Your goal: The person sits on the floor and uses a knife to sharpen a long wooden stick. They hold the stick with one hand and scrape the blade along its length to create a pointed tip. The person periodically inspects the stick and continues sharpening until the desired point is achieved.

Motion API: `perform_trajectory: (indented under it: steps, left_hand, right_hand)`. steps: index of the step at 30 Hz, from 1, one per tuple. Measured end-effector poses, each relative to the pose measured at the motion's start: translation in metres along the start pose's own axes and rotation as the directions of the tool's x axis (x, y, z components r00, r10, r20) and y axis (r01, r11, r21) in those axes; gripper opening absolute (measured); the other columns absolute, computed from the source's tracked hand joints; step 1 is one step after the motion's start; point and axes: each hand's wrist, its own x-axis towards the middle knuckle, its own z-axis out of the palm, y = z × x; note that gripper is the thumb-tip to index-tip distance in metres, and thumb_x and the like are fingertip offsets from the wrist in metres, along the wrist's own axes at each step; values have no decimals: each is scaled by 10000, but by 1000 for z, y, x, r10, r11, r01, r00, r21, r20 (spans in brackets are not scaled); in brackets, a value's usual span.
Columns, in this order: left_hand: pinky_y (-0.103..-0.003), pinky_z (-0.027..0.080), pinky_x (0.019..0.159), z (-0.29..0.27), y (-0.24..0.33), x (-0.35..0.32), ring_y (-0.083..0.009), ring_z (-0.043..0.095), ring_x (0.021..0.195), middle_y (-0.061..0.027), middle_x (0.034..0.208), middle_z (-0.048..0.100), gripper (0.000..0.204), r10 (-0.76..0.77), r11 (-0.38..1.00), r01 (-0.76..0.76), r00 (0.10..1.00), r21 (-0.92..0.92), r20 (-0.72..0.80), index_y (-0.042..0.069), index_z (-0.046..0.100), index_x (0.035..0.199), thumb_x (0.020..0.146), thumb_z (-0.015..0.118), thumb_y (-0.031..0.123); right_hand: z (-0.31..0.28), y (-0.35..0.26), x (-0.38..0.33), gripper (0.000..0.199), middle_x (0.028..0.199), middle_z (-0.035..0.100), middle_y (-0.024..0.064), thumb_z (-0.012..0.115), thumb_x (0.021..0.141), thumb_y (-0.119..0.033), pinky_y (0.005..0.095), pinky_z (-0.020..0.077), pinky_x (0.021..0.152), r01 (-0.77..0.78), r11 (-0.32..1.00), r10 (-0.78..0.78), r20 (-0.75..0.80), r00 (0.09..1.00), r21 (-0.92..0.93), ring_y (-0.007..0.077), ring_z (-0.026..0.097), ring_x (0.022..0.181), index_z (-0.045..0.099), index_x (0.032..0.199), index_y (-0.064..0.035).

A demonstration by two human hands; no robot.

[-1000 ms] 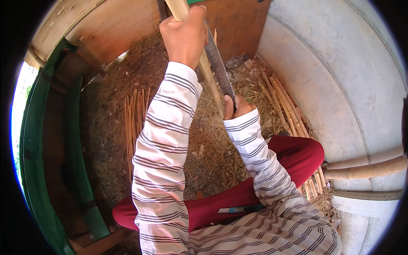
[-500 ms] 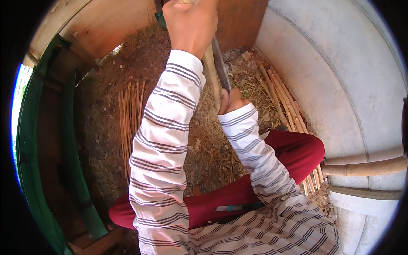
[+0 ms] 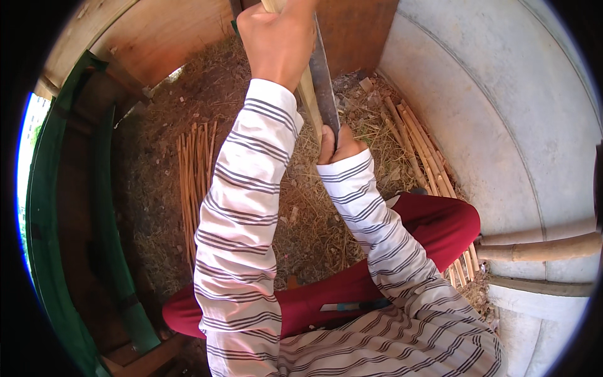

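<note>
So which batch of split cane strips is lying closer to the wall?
The strips on the person's right, fanned along the foot of the pale curved wall. The other bundle lies left, out on the straw-covered ground.

Dirt ground (image 3: pixel 157 188) strewn with dry shavings (image 3: pixel 314 220), split bamboo strips (image 3: pixel 195 169) in bundles left and right

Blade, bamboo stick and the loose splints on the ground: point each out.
blade (image 3: pixel 325 81), head view, middle of the flat metal.
bamboo stick (image 3: pixel 309 100), head view, shaft below the left hand.
loose splints (image 3: pixel 191 169), head view, middle of the bundle.
</note>
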Motion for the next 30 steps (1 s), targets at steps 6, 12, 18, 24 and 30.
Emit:
perform_trajectory:
  steps: [6, 12, 18, 24, 30]
  left_hand:
    - [-288, 216, 407, -10, 3, -2, -83, 293, 400, 27, 504, 325, 332, -75, 989, 78, 997, -126, 26, 85, 415, 576, 827, 632, 96]
    - [-286, 224, 408, -6, 2, -6, -80, 295, 401, 31, 497, 324, 299, -26, 991, 32, 998, -128, 50, 79, 431, 604, 826, 631, 98]
    - [-286, 207, 401, -4, -7, -3, -80, 280, 392, 29, 490, 326, 322, 1, 993, 5, 999, -120, 45, 87, 415, 582, 818, 634, 90]
    - [-284, 193, 405, -11, 9, 2, -79, 271, 396, 32, 489, 306, 357, -67, 989, 72, 997, -130, 42, 100, 386, 554, 822, 623, 89]
    - [-290, 198, 410, 1, -9, -6, -81, 272, 399, 29, 494, 301, 356, -45, 982, 63, 994, -177, 102, 96, 372, 564, 823, 617, 89]
  right_hand:
    - [-18, -12, 1, 272, 484, 529, 196, 555, 962, -246, 452, 464, 423, 39, 999, -38, 46, 998, -8, 377, 625, 478, 569, 848, 0]
    - [-5, -4, -6, 309, 559, 559, 255, 543, 967, -301, 481, 476, 451, -56, 984, 75, 109, 991, -167, 406, 634, 522, 572, 873, -8]
    - [-18, -9, -3, 292, 582, 565, 223, 553, 968, -271, 456, 456, 487, -93, 994, 99, 117, 988, -56, 389, 614, 516, 591, 856, -4]
    - [16, 39, -10, 330, 587, 568, 220, 532, 981, -284, 425, 457, 488, -151, 987, 159, 225, 961, -50, 347, 601, 501, 612, 838, 2]
    - [-1, 23, -14, 320, 557, 559, 203, 536, 980, -290, 436, 449, 474, -116, 985, 133, 134, 982, -124, 367, 592, 488, 596, 853, -3]
